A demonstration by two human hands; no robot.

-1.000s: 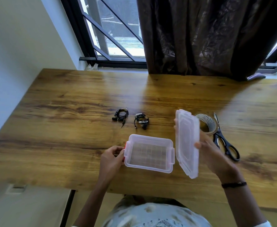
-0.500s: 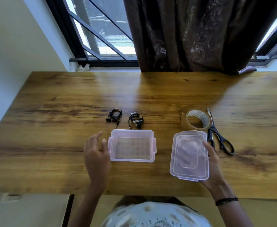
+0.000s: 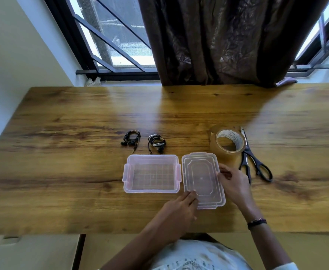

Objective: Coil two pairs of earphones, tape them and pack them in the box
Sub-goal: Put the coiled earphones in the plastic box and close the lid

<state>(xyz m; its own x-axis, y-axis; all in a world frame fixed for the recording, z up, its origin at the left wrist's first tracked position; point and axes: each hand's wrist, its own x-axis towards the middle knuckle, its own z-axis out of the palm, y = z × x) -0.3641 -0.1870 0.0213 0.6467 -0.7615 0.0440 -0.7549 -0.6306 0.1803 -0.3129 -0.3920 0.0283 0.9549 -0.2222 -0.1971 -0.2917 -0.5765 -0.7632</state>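
Note:
Two coiled black earphone bundles lie side by side on the wooden table: the left pair and the right pair. Just in front of them sits the clear plastic box, open and with nothing inside. Its clear lid lies flat against the box's right side. My left hand touches the lid's near left corner with straight fingers. My right hand rests its fingertips on the lid's right edge.
A roll of clear packing tape stands right of the lid, with black scissors beside it. A dark curtain and a window run behind the table's far edge. A wall borders the left.
The lid went from held upright in my right hand to lying flat on the table, then slid left against the box. My left hand left the box and crossed to the lid.

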